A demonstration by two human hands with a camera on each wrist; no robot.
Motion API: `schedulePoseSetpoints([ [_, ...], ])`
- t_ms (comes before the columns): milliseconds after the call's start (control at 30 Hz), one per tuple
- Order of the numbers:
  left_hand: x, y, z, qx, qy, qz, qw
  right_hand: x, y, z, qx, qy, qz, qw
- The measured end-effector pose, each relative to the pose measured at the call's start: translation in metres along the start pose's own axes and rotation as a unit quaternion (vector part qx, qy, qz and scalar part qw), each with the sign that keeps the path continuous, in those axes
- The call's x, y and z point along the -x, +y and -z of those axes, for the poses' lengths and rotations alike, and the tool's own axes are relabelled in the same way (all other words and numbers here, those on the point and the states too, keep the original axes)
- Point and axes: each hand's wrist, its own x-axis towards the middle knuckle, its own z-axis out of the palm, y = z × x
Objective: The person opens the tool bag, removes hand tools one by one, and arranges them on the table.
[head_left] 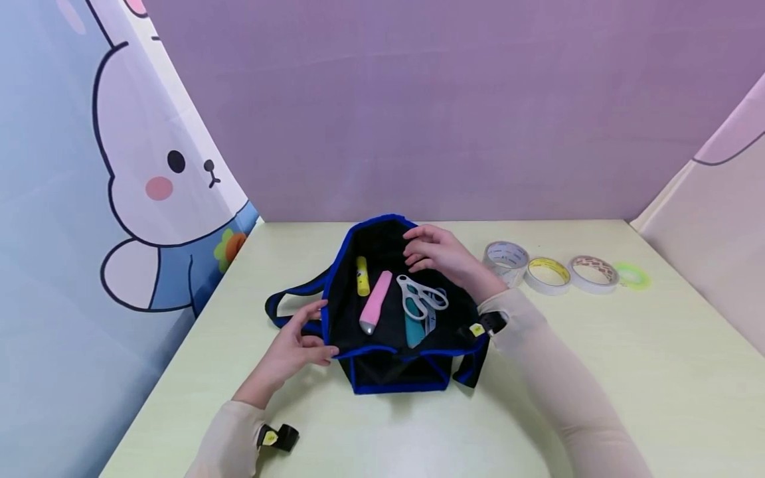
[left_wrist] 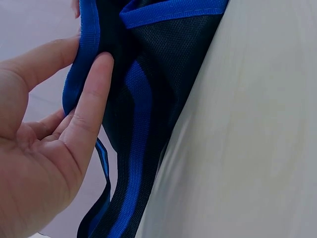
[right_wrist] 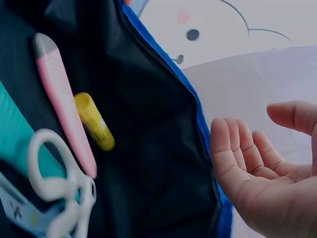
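A black bag [head_left: 394, 375] with blue trim stands on the table, its mouth spread wide. My left hand [head_left: 291, 353] grips the blue rim [left_wrist: 89, 49] at the bag's near left corner, thumb and fingers on either side of it. At the far right rim my right hand [head_left: 439, 253] has loosely bent fingers and holds nothing; in the right wrist view its fingertips [right_wrist: 220, 134] are right at the blue edge. Inside lie a yellow stick-shaped tube [head_left: 362, 276], a pink pen-shaped tool [head_left: 376, 302] with a grey tip, white-handled scissors [right_wrist: 43, 148] and a teal item [head_left: 414, 325], partly covered.
To the right of the bag, a wide tape roll [head_left: 507, 252], a roll with a yellow core [head_left: 549, 287], another tape roll [head_left: 593, 285] and a green ring [head_left: 633, 276] form a row. A strap [head_left: 275, 307] loops out left of the bag. A purple backdrop [head_left: 418, 133] rises behind the table.
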Motion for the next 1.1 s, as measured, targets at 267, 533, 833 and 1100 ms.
schedulePoseSetpoints([
  [267, 0.001, -0.001, 0.001, 0.005, 0.001, -0.001, 1.0, -0.023, 0.017, -0.021, -0.012, -0.01, -0.058, 0.998],
  [533, -0.001, -0.002, 0.0, 0.007, 0.0, -0.002, 1.0, -0.046, 0.037, -0.034, 0.009, -0.001, -0.127, 0.992],
  [833, 0.002, 0.001, -0.001, 0.007, 0.001, -0.007, 0.9999, -0.071, 0.057, -0.053, 0.107, 0.016, -0.163, 0.981],
  [1100, 0.005, 0.004, -0.002, 0.004, 0.001, -0.01, 0.9999, -0.083, 0.066, -0.059, 0.132, 0.044, -0.182, 0.973],
])
